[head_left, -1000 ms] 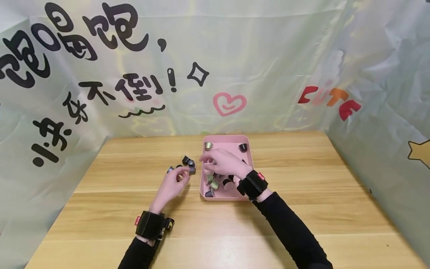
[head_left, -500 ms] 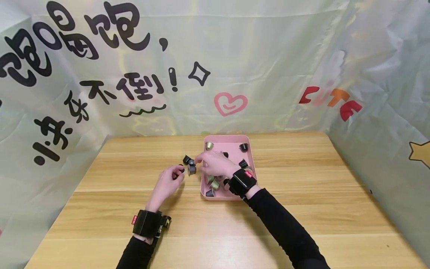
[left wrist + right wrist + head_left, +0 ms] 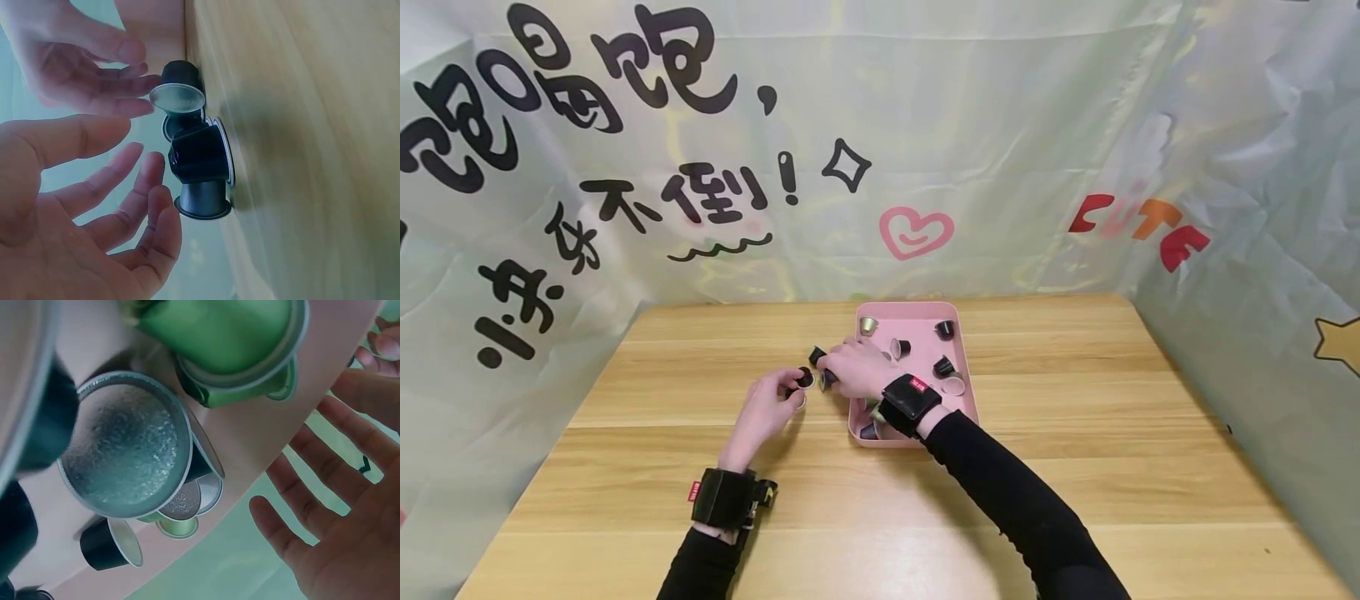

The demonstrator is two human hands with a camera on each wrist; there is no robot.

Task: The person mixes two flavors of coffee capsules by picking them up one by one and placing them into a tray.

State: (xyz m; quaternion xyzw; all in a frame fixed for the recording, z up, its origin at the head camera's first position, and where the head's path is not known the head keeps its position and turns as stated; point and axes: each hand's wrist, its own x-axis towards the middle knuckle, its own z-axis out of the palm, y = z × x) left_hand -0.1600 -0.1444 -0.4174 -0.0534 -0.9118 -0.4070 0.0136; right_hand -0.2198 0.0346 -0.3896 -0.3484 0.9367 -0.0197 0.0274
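Several black and dark grey coffee capsules [image 3: 806,378] lie on the table left of a pink tray [image 3: 912,320]. My left hand [image 3: 765,410] is beside them, fingertips close to the nearest ones. In the left wrist view, its thumb and relaxed fingers stand apart, with a shiny black capsule [image 3: 203,155] just past the fingertips. My right hand [image 3: 859,367] reaches over the tray's left rim, its fingertips by a grey-lidded capsule [image 3: 177,97]. The right wrist view shows its fingers extended, with nothing held. It hides part of the cluster from the head camera.
The tray holds several capsules, among them a gold one [image 3: 868,326], a black one [image 3: 944,331] and green ones [image 3: 225,337]. A printed cloth [image 3: 1000,167] rises behind the wooden table [image 3: 1075,400].
My right hand has moved left from above the tray to the capsules on the table. My left hand has drawn back slightly to the left, and more capsules show beside its fingertips.
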